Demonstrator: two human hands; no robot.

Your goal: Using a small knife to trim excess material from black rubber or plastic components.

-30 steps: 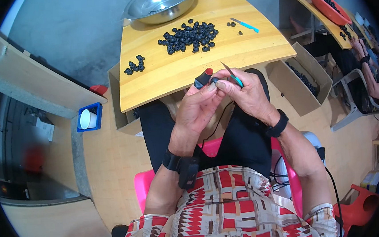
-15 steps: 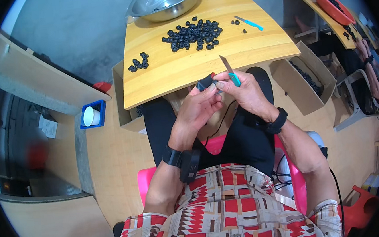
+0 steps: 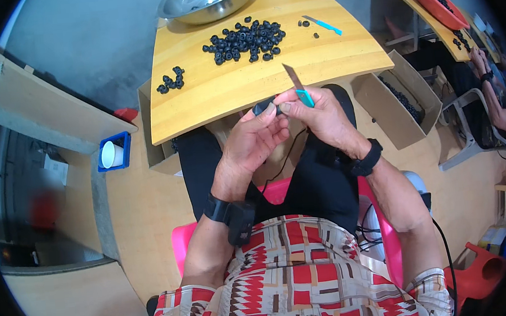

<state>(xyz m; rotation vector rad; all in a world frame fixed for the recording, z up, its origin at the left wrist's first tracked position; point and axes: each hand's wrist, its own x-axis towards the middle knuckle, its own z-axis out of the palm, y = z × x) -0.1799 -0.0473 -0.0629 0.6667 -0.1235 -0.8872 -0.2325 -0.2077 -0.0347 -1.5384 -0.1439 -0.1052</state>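
Observation:
Just off the table's near edge, both my hands meet, fingertips close together. My left hand [image 3: 245, 144] pinches a small black piece [image 3: 263, 106] between thumb and forefinger; the fingers partly cover it. In my right hand [image 3: 328, 119] is a teal craft knife [image 3: 305, 98], its blade pointing up and away over the table. The right thumb and forefinger press close to the piece. Beyond them lies a pile of small black rubber-like parts [image 3: 247, 41] on the wooden table [image 3: 212, 96]. A smaller group of these parts [image 3: 171, 80] sits to the left.
A steel basin [image 3: 208, 4] stands at the table's back. A second blue knife [image 3: 326, 26] lies at right beside a few black bits. Cardboard boxes [image 3: 402, 125] flank the table. Farther right, a person sits at another table with a red basin [image 3: 438, 2].
The whole scene has shifted slightly left and up in the picture. My hands stay together with the knife still held; the red spot by the black piece is no longer visible.

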